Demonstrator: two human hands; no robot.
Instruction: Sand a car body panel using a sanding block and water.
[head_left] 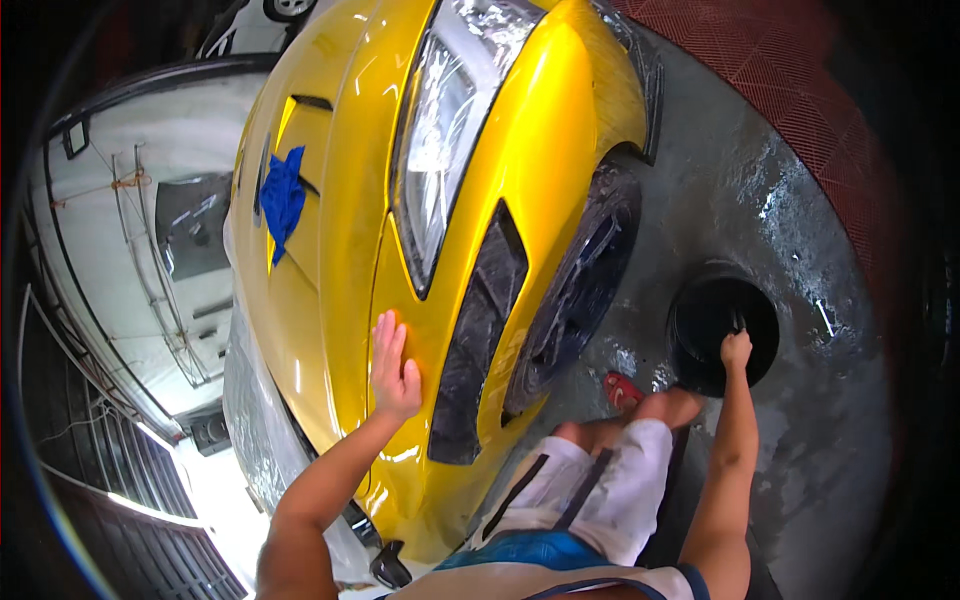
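Observation:
My left hand (395, 365) lies with fingers extended on the glossy yellow body of a car (330, 300), just below the tip of the headlight (440, 140) and left of a dark vent (478, 340). My right hand (736, 348) is closed on a dark handle (737, 322) over a round black bucket (698, 315); what the handle belongs to is hard to make out. A crumpled blue cloth (283, 200) rests by a slot in the car's hood.
The car's dark front wheel (580, 280) is beside my legs and my red sandal (622, 392). Wet grey floor (820, 420) meets red grid tiles (740, 60). Clear plastic sheeting (255, 410) hangs at the car's front. Another vehicle's wheel (290, 8) shows at the top.

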